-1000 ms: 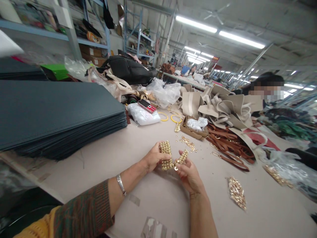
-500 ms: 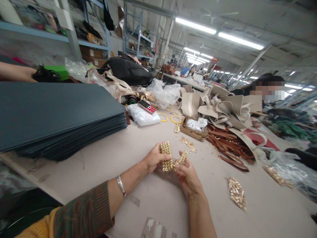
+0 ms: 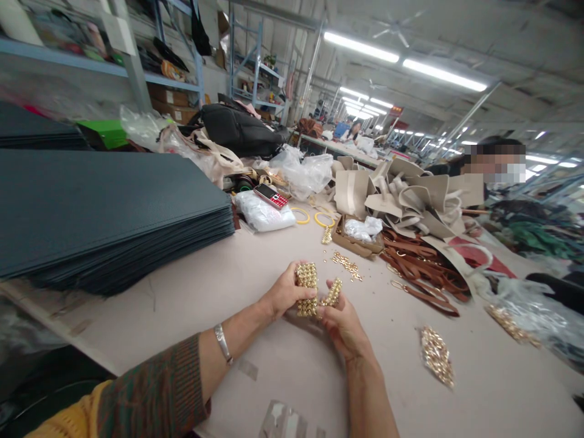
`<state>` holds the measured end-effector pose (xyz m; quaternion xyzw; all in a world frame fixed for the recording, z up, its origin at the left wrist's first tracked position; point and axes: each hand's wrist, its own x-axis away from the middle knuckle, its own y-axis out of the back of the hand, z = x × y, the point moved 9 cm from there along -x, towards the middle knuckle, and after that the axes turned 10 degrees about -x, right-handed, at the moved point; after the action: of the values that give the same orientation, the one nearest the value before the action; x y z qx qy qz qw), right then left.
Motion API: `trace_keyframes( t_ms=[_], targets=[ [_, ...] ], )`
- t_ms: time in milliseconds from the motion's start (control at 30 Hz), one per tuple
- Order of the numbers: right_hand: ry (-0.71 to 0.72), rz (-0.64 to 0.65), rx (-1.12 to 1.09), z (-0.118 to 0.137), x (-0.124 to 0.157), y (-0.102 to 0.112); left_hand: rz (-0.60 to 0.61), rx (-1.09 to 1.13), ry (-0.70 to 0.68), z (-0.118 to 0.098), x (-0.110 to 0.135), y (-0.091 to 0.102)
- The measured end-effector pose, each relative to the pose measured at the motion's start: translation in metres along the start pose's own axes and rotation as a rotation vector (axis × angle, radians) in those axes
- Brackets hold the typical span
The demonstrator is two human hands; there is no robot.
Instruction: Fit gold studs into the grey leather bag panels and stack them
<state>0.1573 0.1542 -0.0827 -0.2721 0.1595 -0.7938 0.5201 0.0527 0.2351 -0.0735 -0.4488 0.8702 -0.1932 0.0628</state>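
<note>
My left hand [image 3: 283, 295] is closed around a bundle of gold metal clasps [image 3: 306, 287], held upright just above the beige table [image 3: 228, 286]. My right hand [image 3: 343, 322] pinches a smaller bunch of gold clasps [image 3: 333, 292] right beside it, the two bundles touching. A silver bracelet [image 3: 223, 340] sits on my left wrist. Loose gold clasps [image 3: 347, 265] lie on the table just beyond my hands, and a packet of gold clasps [image 3: 437, 354] lies to the right.
A tall stack of dark grey sheets [image 3: 100, 213] fills the left. Brown leather straps [image 3: 422, 267], beige cut pieces [image 3: 406, 198], a small box [image 3: 360, 238], a red phone [image 3: 271, 195] on a white bag and plastic bags crowd the back. A person [image 3: 495, 164] sits far right.
My hands have drawn slightly closer together with the clasp bundles. An arm that showed at the far left half a second ago is gone.
</note>
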Motion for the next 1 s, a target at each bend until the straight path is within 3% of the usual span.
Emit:
trace_keyframes(
  t_ms=[300, 367, 500, 600, 700, 800, 900, 1000],
  targets=[
    [0.019, 0.027, -0.08, 0.016, 0.005, -0.001, -0.033, 0.086, 0.061, 0.002, -0.004, 0.004],
    [0.097, -0.016, 0.095, 0.025, 0.005, 0.007, -0.061, 0.086, 0.054, 0.0, -0.006, 0.009],
    [0.285, -0.222, 0.792, 0.046, 0.007, 0.021, -0.087, 0.066, 0.014, -0.008, -0.008, 0.016],
    [0.363, -0.176, 1.062, 0.045, 0.007, 0.012, -0.06, 0.015, -0.011, -0.014, -0.007, 0.014],
    [0.438, -0.111, 1.074, 0.044, 0.008, 0.002, 0.015, -0.036, -0.031, -0.019, -0.002, 0.005],
    [0.587, -0.213, 0.909, 0.058, 0.018, -0.001, 0.122, -0.066, -0.048, -0.021, 0.005, -0.01],
    [0.567, -0.214, 0.722, 0.055, 0.023, -0.009, 0.195, -0.094, -0.059, -0.018, 0.011, -0.024],
    [0.568, -0.204, 0.708, 0.049, 0.026, -0.02, 0.235, -0.125, -0.07, -0.015, 0.016, -0.034]
  ],
)
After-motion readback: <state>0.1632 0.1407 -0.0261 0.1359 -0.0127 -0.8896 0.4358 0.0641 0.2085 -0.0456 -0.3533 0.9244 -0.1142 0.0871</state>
